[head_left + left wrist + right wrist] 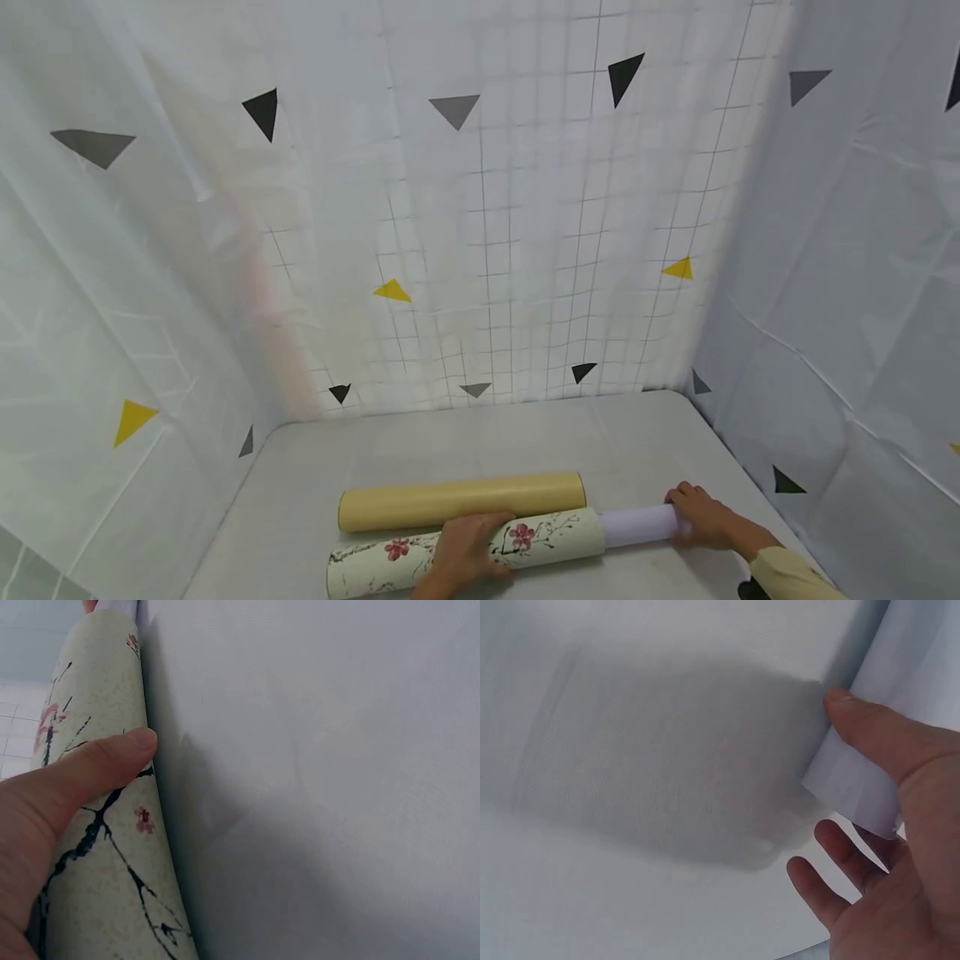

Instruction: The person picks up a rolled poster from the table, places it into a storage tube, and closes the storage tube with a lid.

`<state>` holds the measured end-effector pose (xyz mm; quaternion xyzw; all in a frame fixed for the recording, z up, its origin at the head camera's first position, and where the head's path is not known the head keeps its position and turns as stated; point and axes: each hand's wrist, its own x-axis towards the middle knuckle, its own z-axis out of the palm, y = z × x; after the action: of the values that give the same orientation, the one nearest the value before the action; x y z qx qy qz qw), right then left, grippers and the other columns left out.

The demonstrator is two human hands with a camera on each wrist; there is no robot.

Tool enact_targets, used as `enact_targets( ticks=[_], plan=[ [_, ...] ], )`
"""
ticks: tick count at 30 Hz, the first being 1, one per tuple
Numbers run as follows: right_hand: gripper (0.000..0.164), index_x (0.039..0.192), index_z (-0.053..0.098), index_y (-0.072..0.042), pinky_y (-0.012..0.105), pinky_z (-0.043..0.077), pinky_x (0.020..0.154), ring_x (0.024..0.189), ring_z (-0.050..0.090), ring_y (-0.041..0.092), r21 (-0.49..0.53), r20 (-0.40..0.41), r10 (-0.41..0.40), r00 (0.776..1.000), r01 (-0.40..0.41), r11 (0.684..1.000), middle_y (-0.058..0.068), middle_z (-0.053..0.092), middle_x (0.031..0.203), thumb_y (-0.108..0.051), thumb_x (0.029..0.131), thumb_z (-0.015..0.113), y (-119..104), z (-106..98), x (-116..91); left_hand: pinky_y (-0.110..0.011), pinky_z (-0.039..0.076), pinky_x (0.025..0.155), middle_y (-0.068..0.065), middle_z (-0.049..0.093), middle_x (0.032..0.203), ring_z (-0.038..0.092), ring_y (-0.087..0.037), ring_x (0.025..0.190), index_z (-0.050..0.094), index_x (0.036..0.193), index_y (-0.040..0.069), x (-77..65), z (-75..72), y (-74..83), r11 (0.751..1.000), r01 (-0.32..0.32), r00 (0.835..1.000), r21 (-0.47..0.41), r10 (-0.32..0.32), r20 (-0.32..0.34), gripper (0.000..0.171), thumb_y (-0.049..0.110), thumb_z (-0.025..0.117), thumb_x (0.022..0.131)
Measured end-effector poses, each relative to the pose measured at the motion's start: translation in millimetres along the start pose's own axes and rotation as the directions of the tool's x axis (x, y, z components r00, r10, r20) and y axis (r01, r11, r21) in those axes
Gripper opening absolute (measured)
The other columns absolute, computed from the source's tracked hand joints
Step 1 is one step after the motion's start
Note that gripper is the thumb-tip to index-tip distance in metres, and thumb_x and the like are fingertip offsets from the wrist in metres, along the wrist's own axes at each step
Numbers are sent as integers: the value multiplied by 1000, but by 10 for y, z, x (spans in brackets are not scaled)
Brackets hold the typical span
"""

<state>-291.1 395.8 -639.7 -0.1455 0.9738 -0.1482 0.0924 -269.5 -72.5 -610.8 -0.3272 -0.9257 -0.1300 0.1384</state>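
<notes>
The right hand (703,518) is gripping the free end of the white roll (637,527), which is projecting coaxially rightward from the floral tube (555,538) that the left hand (465,552) is holding on the table (637,442).

The head camera looks forward and down; both close wrist views share, apparently, the white roll (639,527).

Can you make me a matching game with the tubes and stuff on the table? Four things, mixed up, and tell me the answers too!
Things:
1. Blossom-patterned tube
2. Yellow tube
3. White roll
4. Right hand

Where or how:
A. plain, lying behind the patterned tube
B. holding the roll's outer end
C. gripped by the left hand
D. sticking out of a tube's end

Pairs: 1-C, 2-A, 3-D, 4-B
</notes>
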Motion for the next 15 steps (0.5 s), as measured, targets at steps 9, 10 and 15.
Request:
enact_targets(
  ticks=[9, 10, 15],
  plan=[
    [52, 115, 59, -18, 28, 53, 79, 94, 55, 6, 106, -29, -208, 978, 210, 972, 0, 54, 106, -45, 80, 86, 500, 453, 302, -18, 54, 72, 18, 77, 109, 70, 2, 89, 69, 125, 33, -27, 12, 9, 1000, 16, 1000, -15, -16, 18, 80, 56, 97, 53],
    [53, 114, 60, -21, 26, 52, 77, 92, 55, 5, 111, -30, -209, 978, 211, 971, -2, 54, 105, -49, 79, 86, 531, 497, 355, -18, 54, 73, 18, 77, 110, 70, 1, 89, 69, 125, 32, -24, 11, 7, 1000, 12, 1000, -14, -12, 13, 81, 56, 97, 53],
    [54, 114, 61, -29, 23, 50, 77, 92, 54, 0, 165, 1, -189, 982, 186, 969, -8, 55, 105, -60, 76, 84, 460, 527, 523, -18, 55, 75, 17, 77, 113, 72, -1, 90, 69, 127, 31, 4, -3, -2, 1000, -9, 1000, -5, 9, -14, 82, 55, 96, 53]
  ],
)
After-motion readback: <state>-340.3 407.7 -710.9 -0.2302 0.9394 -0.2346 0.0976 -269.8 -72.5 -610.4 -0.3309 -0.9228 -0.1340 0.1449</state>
